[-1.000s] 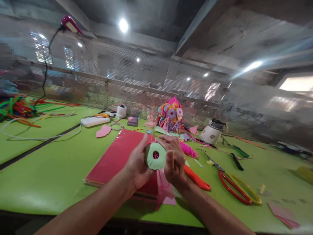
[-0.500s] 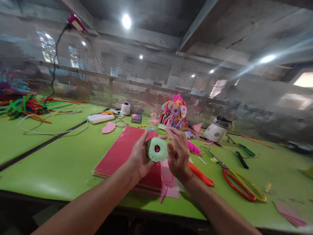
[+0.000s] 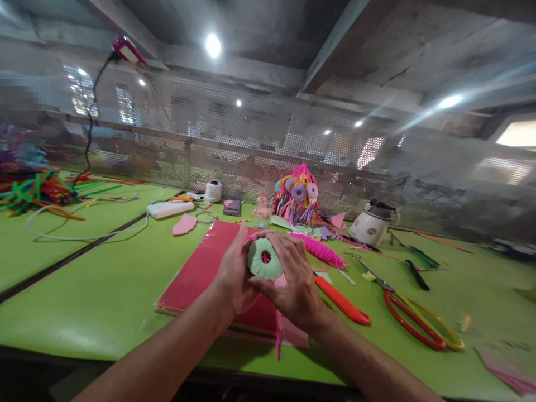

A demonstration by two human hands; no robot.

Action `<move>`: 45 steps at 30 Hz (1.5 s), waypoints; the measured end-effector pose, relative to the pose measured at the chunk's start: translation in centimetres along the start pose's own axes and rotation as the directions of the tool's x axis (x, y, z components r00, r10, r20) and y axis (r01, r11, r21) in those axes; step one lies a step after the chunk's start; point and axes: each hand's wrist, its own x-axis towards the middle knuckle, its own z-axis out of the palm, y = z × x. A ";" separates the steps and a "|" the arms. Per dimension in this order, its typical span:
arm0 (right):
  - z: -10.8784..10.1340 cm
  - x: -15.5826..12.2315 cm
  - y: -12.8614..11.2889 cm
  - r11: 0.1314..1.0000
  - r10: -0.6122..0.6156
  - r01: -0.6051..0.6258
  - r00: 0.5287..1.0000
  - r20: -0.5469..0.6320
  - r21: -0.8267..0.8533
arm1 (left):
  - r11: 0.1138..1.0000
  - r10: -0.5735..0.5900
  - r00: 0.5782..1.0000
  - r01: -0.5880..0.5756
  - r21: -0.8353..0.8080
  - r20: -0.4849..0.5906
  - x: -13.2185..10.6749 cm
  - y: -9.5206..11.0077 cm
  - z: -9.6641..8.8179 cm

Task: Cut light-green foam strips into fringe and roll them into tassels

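Over the red packet (image 3: 195, 262), the left hand (image 3: 230, 273) cups the left side of the green ring (image 3: 257, 264), which sits between both hands, round with no long axis, its hole facing the wearer; the right hand (image 3: 297, 276) grips its right side, fingers above, thumb below, neither hand nearer.

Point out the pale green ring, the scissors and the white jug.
Pale green ring (image 3: 264, 271): head view, on its face below the hole.
Scissors (image 3: 386, 285): head view, on the metal where the handles begin.
White jug (image 3: 367, 224): head view, on its body.
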 end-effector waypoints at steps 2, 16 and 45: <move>0.0 -0.2 0.0 1.000 -0.020 0.020 1.000 -0.010 -0.001 | 1.000 0.020 1.000 -0.019 0.025 -0.019 0.0 -0.2 0.0; 0.0 -0.4 -0.5 0.998 -0.013 0.019 0.996 -0.091 0.068 | 0.998 0.035 0.995 -0.040 0.048 0.090 -1.1 -0.1 0.4; 0.2 -0.9 -0.7 0.998 0.041 -0.035 0.991 -0.126 0.046 | 0.991 0.093 0.995 -0.096 0.094 0.036 -0.3 -0.8 -0.2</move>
